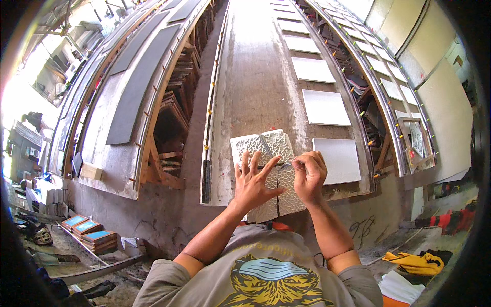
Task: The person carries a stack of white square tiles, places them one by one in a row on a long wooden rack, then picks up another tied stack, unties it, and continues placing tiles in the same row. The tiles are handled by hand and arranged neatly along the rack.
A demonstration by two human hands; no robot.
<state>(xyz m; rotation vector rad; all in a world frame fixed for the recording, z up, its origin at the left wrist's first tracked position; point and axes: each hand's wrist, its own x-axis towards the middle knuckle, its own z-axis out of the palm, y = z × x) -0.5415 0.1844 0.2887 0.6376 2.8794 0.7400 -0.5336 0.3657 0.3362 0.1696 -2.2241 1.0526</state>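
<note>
A bundle with a cream, crackle-patterned top point(253, 145) lies at the near edge of the middle long table. Dark strap point(278, 197) runs along its length, and another piece crosses it between my hands. My left hand point(251, 181) rests on the bundle's top with fingers spread, holding nothing. Just to the right, my right hand point(309, 176) is closed in a pinch at the end of the crossing strap. The tips of its fingers partly hide what they grip.
White flat sheets point(335, 159) lie in a row down the table's right side. Dark grey panels point(140, 84) cover the left table. Stacked boards point(176, 110) fill the rack beneath it. Wooden frames with blue faces point(97, 235) sit on the left floor, yellow cloth point(417, 262) at right.
</note>
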